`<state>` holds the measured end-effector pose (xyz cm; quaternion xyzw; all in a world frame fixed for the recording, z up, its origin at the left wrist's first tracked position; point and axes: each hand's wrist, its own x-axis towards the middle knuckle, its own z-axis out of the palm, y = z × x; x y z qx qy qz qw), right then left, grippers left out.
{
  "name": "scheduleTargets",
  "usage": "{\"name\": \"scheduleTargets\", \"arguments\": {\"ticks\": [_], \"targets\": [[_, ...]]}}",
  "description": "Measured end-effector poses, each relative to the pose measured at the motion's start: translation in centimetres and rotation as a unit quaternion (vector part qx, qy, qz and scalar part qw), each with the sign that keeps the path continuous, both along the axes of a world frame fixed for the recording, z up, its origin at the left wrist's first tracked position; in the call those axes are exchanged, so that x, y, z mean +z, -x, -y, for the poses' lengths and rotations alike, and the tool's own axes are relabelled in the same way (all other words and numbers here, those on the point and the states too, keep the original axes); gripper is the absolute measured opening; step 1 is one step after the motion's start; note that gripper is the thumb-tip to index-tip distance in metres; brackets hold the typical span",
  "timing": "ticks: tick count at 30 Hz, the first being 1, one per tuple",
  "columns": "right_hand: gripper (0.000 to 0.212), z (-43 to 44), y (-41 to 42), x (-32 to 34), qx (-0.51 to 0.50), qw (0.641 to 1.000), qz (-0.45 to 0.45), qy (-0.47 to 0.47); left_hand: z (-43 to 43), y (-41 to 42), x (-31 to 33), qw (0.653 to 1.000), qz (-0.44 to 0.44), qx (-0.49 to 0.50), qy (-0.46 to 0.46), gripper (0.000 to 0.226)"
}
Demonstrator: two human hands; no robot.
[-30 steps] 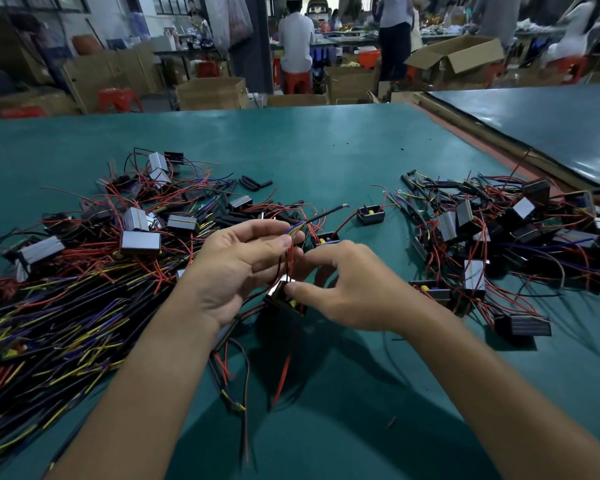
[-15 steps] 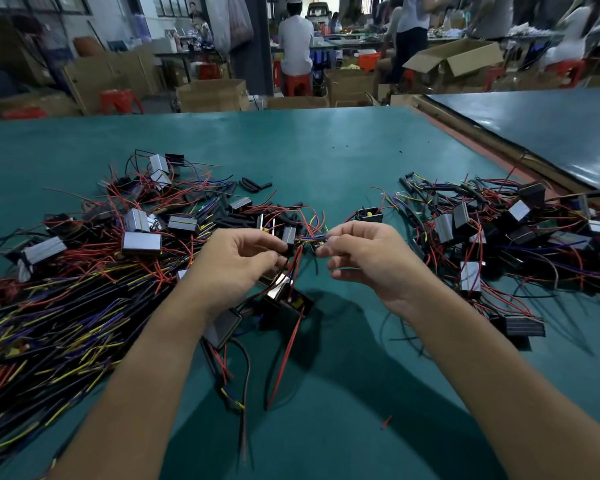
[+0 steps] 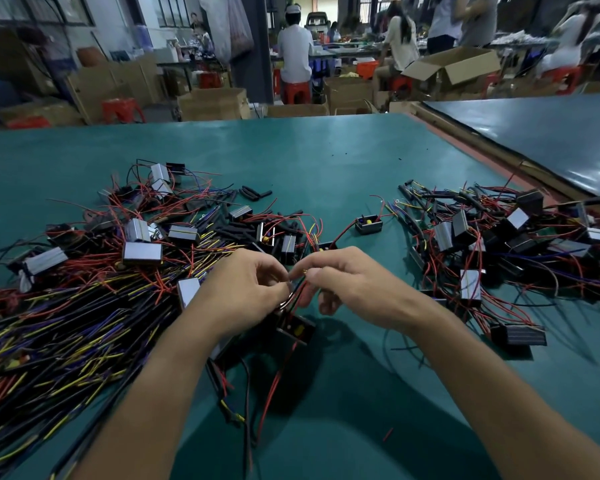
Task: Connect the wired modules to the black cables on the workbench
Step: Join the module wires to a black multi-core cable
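Note:
My left hand [image 3: 243,292] and my right hand [image 3: 350,289] meet above the middle of the green workbench [image 3: 326,161]. Their fingertips pinch thin red and dark wires between them. A small black module [image 3: 297,329] with a yellow part hangs just below the fingers by those wires. A red wire [image 3: 274,386] and a black cable [image 3: 246,393] trail down from it toward me. What the fingertips hold exactly is partly hidden by the fingers.
A heap of black cables with yellow, purple and red ends [image 3: 49,341] fills the left. Silver-topped modules [image 3: 142,253] lie among them. Another pile of wired modules [image 3: 499,254] lies on the right. One lone module [image 3: 368,224] sits beyond my hands. Cardboard boxes and seated people are behind the bench.
Both hands have drawn closer together and their fingertips now meet on the wires. The hanging module has swung slightly to the right under the fingers.

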<state>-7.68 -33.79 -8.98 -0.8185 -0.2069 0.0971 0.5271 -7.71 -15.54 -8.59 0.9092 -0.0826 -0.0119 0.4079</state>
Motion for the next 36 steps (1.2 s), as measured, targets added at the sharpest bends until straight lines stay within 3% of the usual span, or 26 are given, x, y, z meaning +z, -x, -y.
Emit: {"name": "scheduleTargets", "arguments": {"ticks": [6, 9, 12, 15, 20, 22, 25, 29, 33, 36], "targets": [[0.032, 0.6, -0.2, -0.4, -0.039, 0.978, 0.062, 0.197, 0.0, 0.1, 0.3, 1.0, 0.0, 0.025, 0.004, 0.005], [0.03, 1.0, -0.3, -0.4, -0.042, 0.965, 0.076, 0.247, -0.3, 0.4, 1.0, 0.995, -0.072, -0.046, 0.057, 0.012], [0.027, 1.0, -0.4, -0.7, -0.052, 0.959, 0.1, 0.261, 0.0, 0.7, 0.7, 0.993, -0.075, -0.09, -0.008, 0.017], [0.024, 0.9, -0.4, -0.5, -0.062, 0.965, 0.109, 0.232, 0.6, 0.9, 0.3, 0.992, -0.038, -0.096, -0.075, 0.013], [0.025, 0.8, -0.5, -0.4, -0.082, 0.974, 0.097, 0.189, 0.9, 1.1, 0.1, 0.992, 0.005, -0.112, -0.06, 0.01], [0.032, 1.0, -0.5, -0.4, -0.105, 0.975, 0.106, 0.167, 1.1, 1.0, 0.1, 0.996, 0.041, -0.077, -0.016, 0.007], [0.014, 1.2, -0.4, 0.0, -0.108, 0.983, 0.116, 0.088, 1.3, 1.0, 0.5, 0.993, 0.075, -0.028, 0.085, 0.007], [0.045, 1.0, 0.1, 0.3, -0.098, 0.983, 0.129, 0.084, 1.5, 1.0, 1.1, 0.98, 0.095, -0.004, 0.173, 0.005], [0.013, 0.6, 0.0, 0.6, -0.106, 0.98, 0.169, -0.012, 1.7, 1.0, 1.3, 0.972, 0.058, -0.009, 0.229, 0.018], [0.015, 0.6, -0.2, 0.5, -0.11, 0.981, 0.152, -0.049, 1.6, 1.0, 1.4, 0.957, 0.015, 0.001, 0.289, 0.027]]}}
